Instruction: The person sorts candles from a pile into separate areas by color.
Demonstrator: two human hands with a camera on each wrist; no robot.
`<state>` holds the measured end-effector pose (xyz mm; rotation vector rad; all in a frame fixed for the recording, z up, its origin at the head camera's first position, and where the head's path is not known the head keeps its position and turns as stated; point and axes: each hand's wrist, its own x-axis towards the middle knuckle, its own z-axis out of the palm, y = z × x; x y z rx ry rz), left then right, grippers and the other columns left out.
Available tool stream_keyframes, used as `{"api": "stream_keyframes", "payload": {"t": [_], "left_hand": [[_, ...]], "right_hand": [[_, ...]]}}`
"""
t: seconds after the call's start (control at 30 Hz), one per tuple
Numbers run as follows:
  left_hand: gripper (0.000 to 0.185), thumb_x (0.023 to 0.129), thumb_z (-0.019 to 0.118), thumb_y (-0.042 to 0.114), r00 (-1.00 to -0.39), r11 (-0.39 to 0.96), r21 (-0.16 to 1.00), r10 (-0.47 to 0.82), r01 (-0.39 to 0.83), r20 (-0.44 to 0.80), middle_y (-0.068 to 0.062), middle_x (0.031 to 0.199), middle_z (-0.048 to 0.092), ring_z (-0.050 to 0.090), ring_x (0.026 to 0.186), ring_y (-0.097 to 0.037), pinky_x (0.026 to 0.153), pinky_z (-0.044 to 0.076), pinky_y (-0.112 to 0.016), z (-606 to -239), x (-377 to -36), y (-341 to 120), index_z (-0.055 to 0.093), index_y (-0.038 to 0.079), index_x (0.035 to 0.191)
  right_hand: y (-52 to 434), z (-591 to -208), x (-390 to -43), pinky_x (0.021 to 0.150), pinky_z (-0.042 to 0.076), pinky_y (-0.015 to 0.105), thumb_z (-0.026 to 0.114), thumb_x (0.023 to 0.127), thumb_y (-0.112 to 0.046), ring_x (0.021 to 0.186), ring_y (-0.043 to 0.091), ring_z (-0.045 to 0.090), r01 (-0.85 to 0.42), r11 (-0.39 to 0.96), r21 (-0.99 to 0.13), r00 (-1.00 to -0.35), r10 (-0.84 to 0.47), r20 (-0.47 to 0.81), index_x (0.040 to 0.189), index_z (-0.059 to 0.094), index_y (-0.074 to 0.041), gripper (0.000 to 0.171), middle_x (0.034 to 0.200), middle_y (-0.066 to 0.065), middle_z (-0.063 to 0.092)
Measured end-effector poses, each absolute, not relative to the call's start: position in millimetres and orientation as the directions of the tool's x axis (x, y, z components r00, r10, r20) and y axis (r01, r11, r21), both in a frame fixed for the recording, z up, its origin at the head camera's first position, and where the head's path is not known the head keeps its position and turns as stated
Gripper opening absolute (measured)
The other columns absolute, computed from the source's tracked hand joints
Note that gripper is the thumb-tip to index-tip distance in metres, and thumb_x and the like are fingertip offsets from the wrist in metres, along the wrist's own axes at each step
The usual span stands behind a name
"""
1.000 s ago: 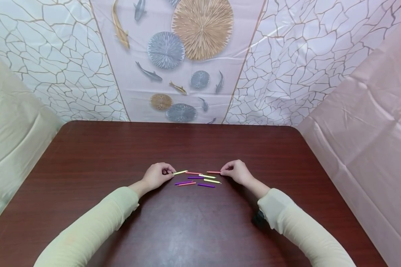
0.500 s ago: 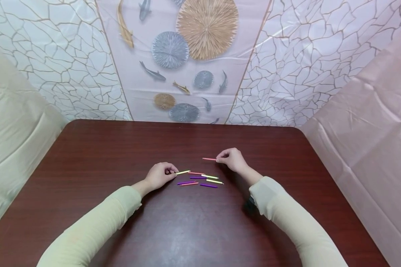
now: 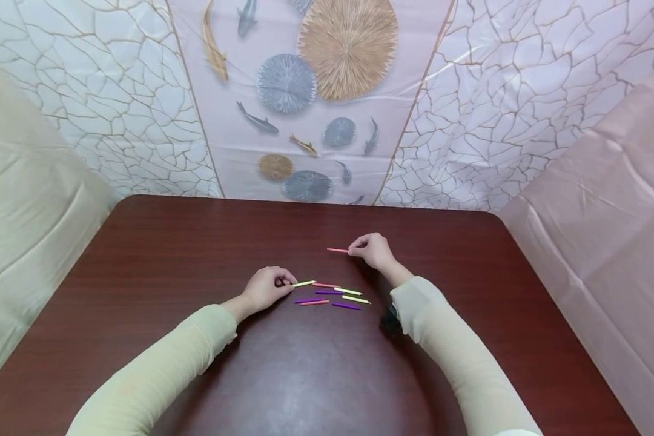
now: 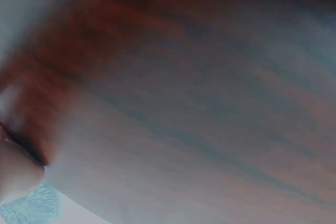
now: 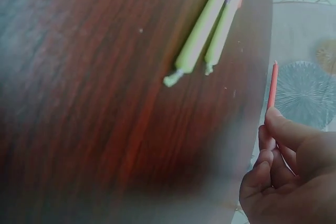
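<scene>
In the head view, my right hand [image 3: 372, 249] pinches one end of a thin coral-red candle [image 3: 336, 250], which points left above the table, beyond the other candles. The right wrist view shows this hand [image 5: 286, 166] with the red candle [image 5: 273, 85] standing out past thumb and fingertips. My left hand [image 3: 265, 288] rests low at the left, thumb and finger pinching the near end of a yellow candle [image 3: 305, 283]. Scattered to its right lie a red candle [image 3: 326, 285], a purple candle [image 3: 346, 306] and a yellow candle [image 3: 356, 299], among several others.
A dark red-brown wooden table [image 3: 207, 242] spreads under everything. Patterned cloth [image 3: 305, 79] hangs behind its far edge, and pale draped fabric [image 3: 605, 200] stands along the sides. A dark object [image 3: 391, 321] sits at my right wrist. The left wrist view is mostly blurred tabletop [image 4: 173, 119].
My right hand has lifted the red candle away from the scattered candles and carried it farther back and slightly left. The left hand stays at the yellow candle; the head view has shifted slightly.
</scene>
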<state>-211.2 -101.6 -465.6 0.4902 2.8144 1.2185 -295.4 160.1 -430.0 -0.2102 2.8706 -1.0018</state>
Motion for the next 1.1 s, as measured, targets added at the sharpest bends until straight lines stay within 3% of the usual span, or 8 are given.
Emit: {"api": "stream_keyframes", "payload": {"t": [0.3, 0.6, 0.7, 0.9, 1.1], "left_hand": [[0.004, 0.080, 0.069, 0.010, -0.949, 0.642, 0.716, 0.304, 0.273, 0.088, 0.001, 0.076, 0.060, 0.048, 0.070, -0.007, 0.066, 0.038, -0.020, -463, -210, -101, 0.070, 0.009, 0.085], [0.004, 0.080, 0.068, 0.009, -0.951, 0.645, 0.717, 0.300, 0.263, 0.079, 0.001, 0.076, 0.060, 0.048, 0.070, -0.007, 0.066, 0.038, -0.020, -463, -211, -102, 0.070, 0.009, 0.084], [0.004, 0.080, 0.068, 0.009, -0.950, 0.642, 0.719, 0.301, 0.266, 0.083, 0.001, 0.076, 0.060, 0.048, 0.070, -0.007, 0.066, 0.038, -0.020, -463, -210, -102, 0.070, 0.009, 0.084], [0.004, 0.081, 0.068, 0.009, -0.949, 0.643, 0.718, 0.305, 0.268, 0.081, 0.000, 0.076, 0.060, 0.048, 0.070, -0.008, 0.067, 0.038, -0.021, -462, -210, -102, 0.070, 0.009, 0.084], [0.004, 0.081, 0.068, 0.010, -0.948, 0.644, 0.714, 0.304, 0.274, 0.089, 0.000, 0.077, 0.061, 0.049, 0.070, -0.008, 0.067, 0.039, -0.022, -462, -210, -103, 0.070, 0.009, 0.085]], "right_hand": [[156, -441, -301, 0.089, 0.046, 0.038, 0.072, 0.081, -0.015, 0.094, 0.026, 0.062, -0.092, 0.773, -0.627, -0.988, -0.149, -0.039, 0.082, 0.074, -0.004, 0.011, 0.088, 0.011, 0.072], [155, -444, -303, 0.093, 0.045, 0.039, 0.072, 0.081, -0.014, 0.099, 0.027, 0.061, -0.081, 0.775, -0.627, -0.988, -0.145, -0.052, 0.082, 0.074, -0.003, 0.011, 0.092, 0.013, 0.072], [156, -444, -303, 0.089, 0.046, 0.037, 0.072, 0.080, -0.014, 0.096, 0.026, 0.061, -0.085, 0.771, -0.631, -0.987, -0.150, -0.051, 0.084, 0.074, -0.003, 0.012, 0.092, 0.013, 0.072], [159, -442, -301, 0.069, 0.045, 0.026, 0.073, 0.080, -0.016, 0.076, 0.020, 0.059, -0.075, 0.744, -0.664, -0.988, -0.146, -0.052, 0.092, 0.072, -0.002, 0.019, 0.088, 0.014, 0.071], [166, -435, -286, 0.061, 0.043, 0.021, 0.072, 0.081, -0.017, 0.069, 0.015, 0.057, -0.087, 0.658, -0.748, -0.984, -0.174, -0.039, 0.107, 0.067, 0.001, 0.032, 0.087, 0.016, 0.070]]}}
